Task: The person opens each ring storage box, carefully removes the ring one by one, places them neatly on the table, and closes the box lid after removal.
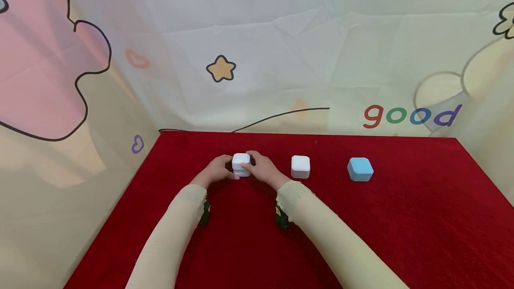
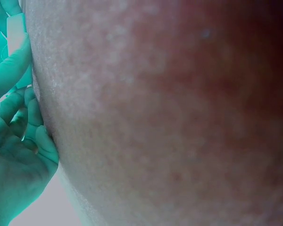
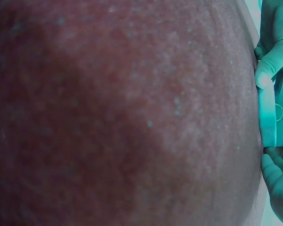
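While both hands hold it, the white stack sits on the far part of the red cloth, left of the other two blocks. It looks like an upper white block on top of a lower white block, but fingers hide much of the join. The right hand pinches the upper block, with its thumb on the near side and a finger round the back. The left hand holds the left side, one finger high and its thumb low by the lower block.

If one hand pushes harder than the other, the top could slide off or tip, I think. The bottom could also skid if a thumb bumps it, since cloth may slip or bunch up. Letting go while the top is crooked might make it fall.

All the blocks are chunky, with round corners and smooth, flat faces. They look like hard plastic, but I can't be sure. A lone white block stands near the right hand, and a blue block sits farther right. The cloth looks soft and fuzzy. Behind it, the pale curtain is thin and creased, with a yellow star printed on it. Both sleeves look soft, with wrinkly ends.
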A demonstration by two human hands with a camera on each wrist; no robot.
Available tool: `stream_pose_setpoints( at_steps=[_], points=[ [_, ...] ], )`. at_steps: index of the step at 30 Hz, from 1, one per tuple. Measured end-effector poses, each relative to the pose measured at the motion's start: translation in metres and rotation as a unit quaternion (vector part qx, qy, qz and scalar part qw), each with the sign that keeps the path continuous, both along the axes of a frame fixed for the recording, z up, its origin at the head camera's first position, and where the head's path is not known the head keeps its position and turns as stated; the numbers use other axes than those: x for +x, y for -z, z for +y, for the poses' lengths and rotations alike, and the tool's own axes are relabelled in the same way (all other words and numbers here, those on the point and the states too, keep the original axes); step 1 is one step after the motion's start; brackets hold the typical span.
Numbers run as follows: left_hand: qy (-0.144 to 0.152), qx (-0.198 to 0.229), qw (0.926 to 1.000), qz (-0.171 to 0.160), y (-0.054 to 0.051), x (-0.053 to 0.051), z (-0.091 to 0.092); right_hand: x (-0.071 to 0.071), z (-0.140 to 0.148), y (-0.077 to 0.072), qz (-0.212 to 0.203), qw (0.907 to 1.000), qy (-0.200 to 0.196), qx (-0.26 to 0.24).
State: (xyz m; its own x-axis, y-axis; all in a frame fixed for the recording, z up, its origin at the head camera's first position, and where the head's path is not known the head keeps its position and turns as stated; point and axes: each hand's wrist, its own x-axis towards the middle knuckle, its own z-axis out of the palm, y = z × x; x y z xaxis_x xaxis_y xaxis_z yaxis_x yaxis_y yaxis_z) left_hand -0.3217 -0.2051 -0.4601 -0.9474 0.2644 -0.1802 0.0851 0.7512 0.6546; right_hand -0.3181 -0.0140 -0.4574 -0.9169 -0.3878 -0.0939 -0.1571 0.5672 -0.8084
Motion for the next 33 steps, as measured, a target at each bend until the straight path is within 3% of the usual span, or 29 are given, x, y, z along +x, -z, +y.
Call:
stream_pose_setpoints(
  at_steps=[7,33],
  points=[
    [-0.007,0.007,0.9999,-0.009,0.0037,-0.0012,-0.0005,-0.0026,0.0006,0.0022,-0.008,0.9999,0.005,-0.007],
    [-0.006,0.004,1.0000,-0.007,0.0001,-0.0006,-0.0005,-0.0048,-0.0060,-0.0052,-0.057,0.9971,0.035,-0.035]
  ],
)
